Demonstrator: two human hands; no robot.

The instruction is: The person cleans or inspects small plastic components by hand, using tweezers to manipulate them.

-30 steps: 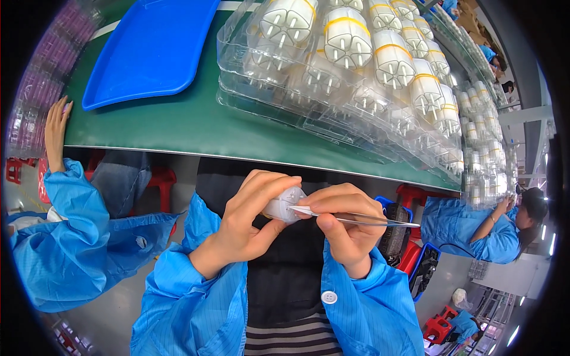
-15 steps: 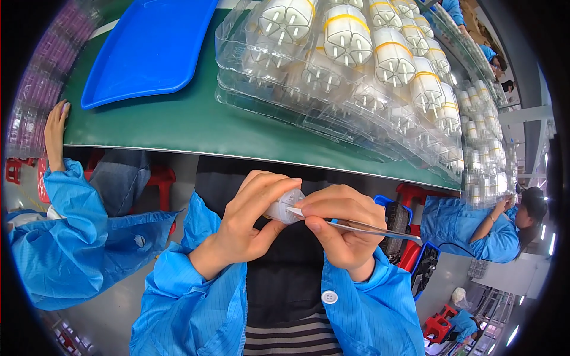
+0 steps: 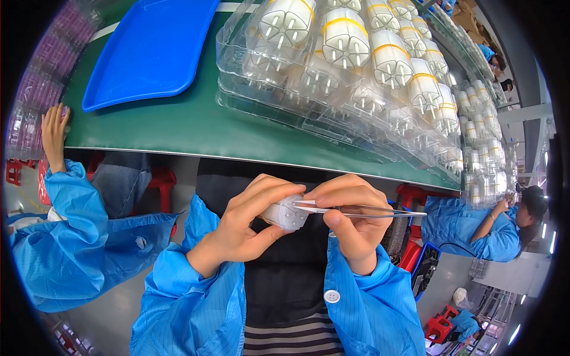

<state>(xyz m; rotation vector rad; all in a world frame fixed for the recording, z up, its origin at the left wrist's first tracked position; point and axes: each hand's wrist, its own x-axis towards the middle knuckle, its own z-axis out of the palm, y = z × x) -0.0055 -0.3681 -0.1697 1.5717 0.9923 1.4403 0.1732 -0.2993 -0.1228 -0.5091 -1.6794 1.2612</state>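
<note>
My left hand (image 3: 234, 226) is closed around a short white cylinder (image 3: 287, 217), with fingers over its top and the thumb under its end. The cylinder is held above my lap, in front of the table edge. In my right hand (image 3: 355, 222) are metal tweezers (image 3: 392, 212), pinched between thumb and fingers. Their tips touch or nearly touch the end face of the cylinder, and their back end sticks out to the right. Whether the tips grip anything is too small to tell.
Stacked clear plastic trays (image 3: 279, 98) hold several white pronged cylinders (image 3: 345, 38) with yellow bands. A blue tray (image 3: 148, 53) lies on the green table (image 3: 178, 127). Co-workers in blue sit to the left (image 3: 89, 231) and right (image 3: 475, 225). A blue bin (image 3: 426, 270) stands low on the right.
The tweezers have swung to a more level angle, and both of their arms now show. My right hand has lifted its fingers slightly. The cylinder's end face is turned more into view.
</note>
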